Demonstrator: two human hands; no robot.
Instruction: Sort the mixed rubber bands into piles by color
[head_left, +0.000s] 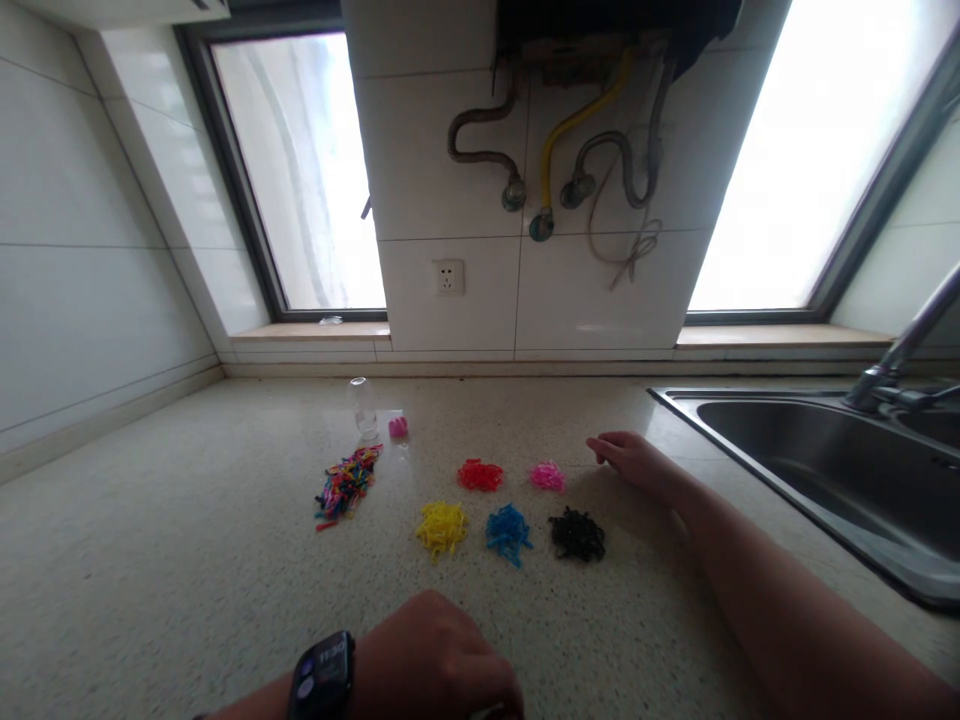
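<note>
My left hand, with a black watch on its wrist, is closed at the near edge of the view. Its fingertips are cut off below, so what it may hold is hidden. Over the counter, right of the pink pile, my right hand has its fingers curled together; anything in them is too small to name. Small rubber bands lie sorted by colour: a red pile, a pink pile, a yellow pile, a blue pile and a black pile. A mixed-colour pile lies to the left.
Behind the mixed pile a clear bottle stands beside a pink cap. A steel sink with a tap is set into the speckled counter at right. A tiled wall with a socket rises behind.
</note>
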